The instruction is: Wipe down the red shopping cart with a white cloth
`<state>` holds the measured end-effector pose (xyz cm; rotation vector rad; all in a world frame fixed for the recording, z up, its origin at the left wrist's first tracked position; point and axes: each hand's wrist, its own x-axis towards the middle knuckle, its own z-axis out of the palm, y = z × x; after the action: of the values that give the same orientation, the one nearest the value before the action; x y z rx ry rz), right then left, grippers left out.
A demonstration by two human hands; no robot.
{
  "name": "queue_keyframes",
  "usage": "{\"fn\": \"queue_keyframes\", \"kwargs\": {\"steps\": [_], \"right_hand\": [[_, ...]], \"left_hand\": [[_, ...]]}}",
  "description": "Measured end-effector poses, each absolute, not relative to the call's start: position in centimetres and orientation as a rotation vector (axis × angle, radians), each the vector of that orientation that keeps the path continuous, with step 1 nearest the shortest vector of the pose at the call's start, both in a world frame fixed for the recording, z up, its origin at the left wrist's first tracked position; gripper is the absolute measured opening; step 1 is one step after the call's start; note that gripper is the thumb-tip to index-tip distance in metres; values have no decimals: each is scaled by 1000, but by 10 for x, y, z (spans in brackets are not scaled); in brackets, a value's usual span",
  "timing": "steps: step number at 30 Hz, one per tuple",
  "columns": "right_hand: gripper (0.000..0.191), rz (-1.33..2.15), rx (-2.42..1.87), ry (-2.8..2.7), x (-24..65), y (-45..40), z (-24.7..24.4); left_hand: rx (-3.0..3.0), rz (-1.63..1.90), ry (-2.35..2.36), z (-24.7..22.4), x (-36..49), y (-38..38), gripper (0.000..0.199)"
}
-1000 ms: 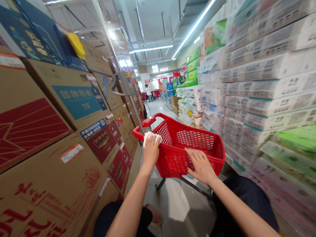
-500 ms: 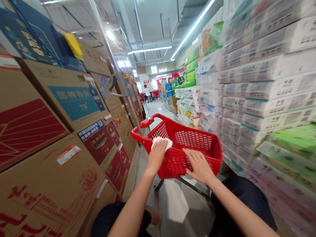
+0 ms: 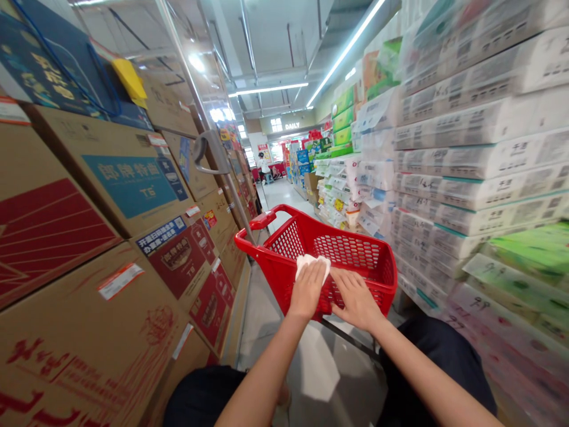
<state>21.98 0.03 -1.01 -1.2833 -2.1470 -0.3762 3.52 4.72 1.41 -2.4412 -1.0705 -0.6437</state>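
A red plastic shopping cart [image 3: 278,284] with a perforated basket stands in front of me, its handle toward the left. My left hand [image 3: 309,287] presses a white cloth [image 3: 326,265] over the cart's near top rim, the fingers lying on top of it. Just to its right, my right hand [image 3: 355,299] rests on the same rim with its fingers stretched out and nothing in it. The underside of the cloth and the rim beneath it are hidden. Inside the basket I see only red mesh walls.
Stacked cardboard cartons [image 3: 120,184] line the left, beside a metal pole [image 3: 200,107] with a grey fitting. On the right rise piles of wrapped tissue packs [image 3: 444,160]. The tiled aisle [image 3: 284,193] runs ahead to a person [image 3: 264,167] far off.
My left hand has slid the cloth rightward along the near rim, closer to my right hand. The right hand stays nearly in place on the rim.
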Motion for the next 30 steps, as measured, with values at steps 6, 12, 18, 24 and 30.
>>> {"fn": "queue_keyframes", "kwargs": {"steps": [6,12,18,24,30], "right_hand": [[83,-342,-1285,-2167,223,-6,-5],[86,-350,-1312,-2162,222,-6,-5],[86,-343,-1315,-2155,221,-7,-5],[89,-358,-1294,-2160,222,-5,-6],[89,-433,-1254,-2228,238,-10,-1]], "left_hand": [[-2576,-703,-1004,53,-10,60,54],[-2129,-883,-1184,99,-53,90,63],[-2101,-699,-1346,67,-47,97,51],[-2282,-708,-1169,19,27,64,52],[-2502,-680,-1000,31,36,43,63]]}}
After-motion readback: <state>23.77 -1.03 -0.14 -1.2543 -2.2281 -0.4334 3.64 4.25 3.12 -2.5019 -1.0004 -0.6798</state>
